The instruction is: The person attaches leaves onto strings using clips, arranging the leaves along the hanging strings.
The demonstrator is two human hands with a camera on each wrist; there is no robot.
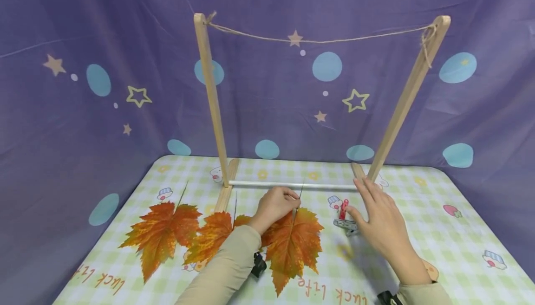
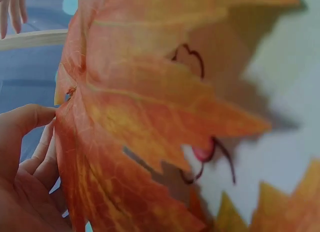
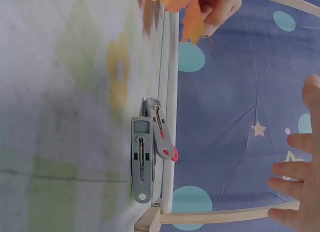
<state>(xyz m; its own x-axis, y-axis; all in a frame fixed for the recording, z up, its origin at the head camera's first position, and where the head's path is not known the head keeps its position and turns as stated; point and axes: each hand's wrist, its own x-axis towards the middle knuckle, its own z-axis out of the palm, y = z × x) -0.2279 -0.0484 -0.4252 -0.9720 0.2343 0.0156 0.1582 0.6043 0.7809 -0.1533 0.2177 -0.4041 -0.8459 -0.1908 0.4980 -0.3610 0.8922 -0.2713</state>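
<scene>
My left hand (image 1: pixel 276 206) pinches an orange maple leaf (image 1: pixel 292 249) near the base of its thin stem. The left wrist view shows thumb and fingertips at the edge of this leaf (image 2: pixel 125 111), which is lifted off the cloth. With fingers spread, my right hand (image 1: pixel 384 223) hovers beside a red clothespin (image 1: pixel 343 209) and grey clothespins (image 1: pixel 346 225) on the table. Seen from the right wrist, the grey clothespins (image 3: pixel 142 159) lie close together, apart from the right fingers. Two more maple leaves lie to the left; my left forearm partly covers the nearer leaf (image 1: pixel 213 235).
Behind the hands stands a wooden frame with a left post (image 1: pixel 213 100) and a right post (image 1: pixel 407 96). A sagging twine (image 1: pixel 326 42) joins their tops, and a white rod (image 1: pixel 259 184) joins them low down. The far-left leaf (image 1: pixel 163 233) rests on the checked tablecloth (image 1: pixel 434 230).
</scene>
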